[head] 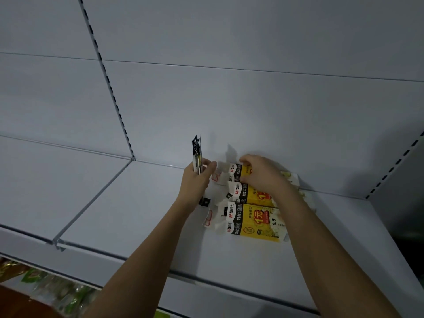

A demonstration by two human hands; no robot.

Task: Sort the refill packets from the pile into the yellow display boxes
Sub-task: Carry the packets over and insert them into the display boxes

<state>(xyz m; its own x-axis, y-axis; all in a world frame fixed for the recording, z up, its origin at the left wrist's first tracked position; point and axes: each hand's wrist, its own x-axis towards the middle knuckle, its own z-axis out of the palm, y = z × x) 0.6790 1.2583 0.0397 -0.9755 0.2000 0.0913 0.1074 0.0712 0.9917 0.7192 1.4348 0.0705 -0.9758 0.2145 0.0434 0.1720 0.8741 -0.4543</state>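
Three yellow display boxes lie in a row on the white shelf (137, 214), flaps open to the left: the nearest (254, 222), the middle one (250, 193) and the farthest (236, 172) by the back wall. My left hand (197, 177) holds a thin bundle of refill packets (197, 154) upright, just left of the boxes. My right hand (261, 173) reaches over the boxes, with its fingers curled on the farthest box. My right forearm covers the right ends of the boxes.
A small black piece (205, 201) lies on the shelf under my left wrist. The back wall (252, 106) rises directly behind the boxes and a side panel (399, 191) closes the shelf on the right. Green-packaged goods (46, 288) sit on the level below.
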